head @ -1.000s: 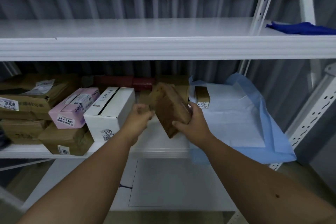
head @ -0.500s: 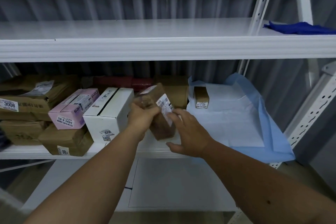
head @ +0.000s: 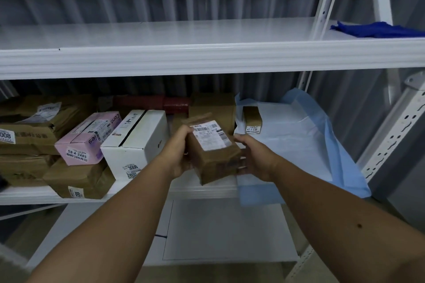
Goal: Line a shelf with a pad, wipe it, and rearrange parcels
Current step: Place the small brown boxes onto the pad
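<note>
Brown parcel (head: 212, 151): held in front of the middle shelf (head: 142, 193), label up, tilted, just off the shelf's front edge.
Left hand (head: 178, 154): fingers curled round the parcel's left side, gripping it.
Right hand (head: 255, 156): at the parcel's right side, fingers blurred; whether it holds or only touches cannot be told.
Blue pad (head: 305, 145): spread over the right end of the middle shelf, its front edge hanging over the shelf's front edge, its right side turned up at the shelf's right end.
White box (head: 135, 142): near the front edge, left of the held parcel, tagged 3008.
Pink box (head: 88, 138): just left of the white box, lying on a brown parcel at the front edge (head: 78, 179).
Stacked brown parcels (head: 27, 131): left end of the shelf.
Small brown box (head: 251, 119): on the pad's back left corner, tag facing front.
Large brown box (head: 213, 105): toward the back edge, beside the small box.
Red parcels (head: 158, 102): along the back edge.
Blue cloth (head: 379, 30): right end of the upper shelf (head: 184, 57).
</note>
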